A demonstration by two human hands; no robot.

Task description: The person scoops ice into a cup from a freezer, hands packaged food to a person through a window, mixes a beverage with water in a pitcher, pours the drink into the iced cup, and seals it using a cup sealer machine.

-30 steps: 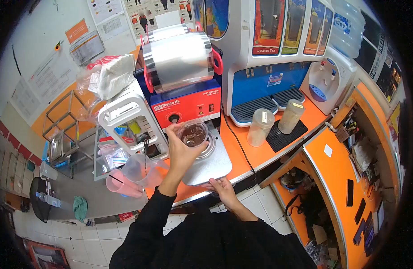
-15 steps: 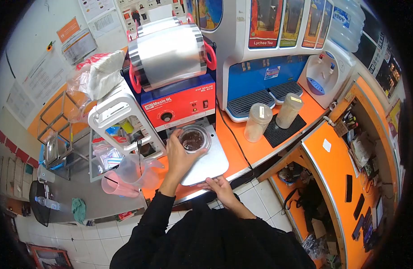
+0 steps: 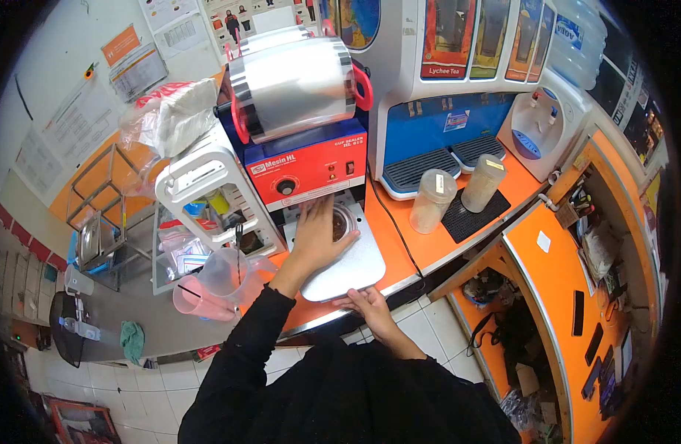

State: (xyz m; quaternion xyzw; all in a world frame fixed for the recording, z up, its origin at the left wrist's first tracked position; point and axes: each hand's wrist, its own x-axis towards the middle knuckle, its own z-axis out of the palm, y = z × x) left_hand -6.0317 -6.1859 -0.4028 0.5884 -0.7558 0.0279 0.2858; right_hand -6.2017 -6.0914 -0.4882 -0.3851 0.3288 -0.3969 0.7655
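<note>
A cup with dark brown contents sits in the metal sliding tray of the red and blue cup sealer, just under the machine's front. My left hand lies over the left side of the cup, fingers stretched toward the sealer and thumb across the near rim. Part of the cup is hidden by this hand. At the tray's front edge, my right hand grips the metal between thumb and fingers. A roll of clear sealing film is mounted on top of the machine.
Pink and clear plastic jugs stand left of the sealer, near a white rack. To the right are two cloudy lidded containers, a black mat and a drink dispenser. A black cable runs along the counter.
My left hand has gone from curling around the cup to lying flatter over its side, fingers farther toward the machine. The cup appears lower in the tray. My right hand stays at the tray's edge.
</note>
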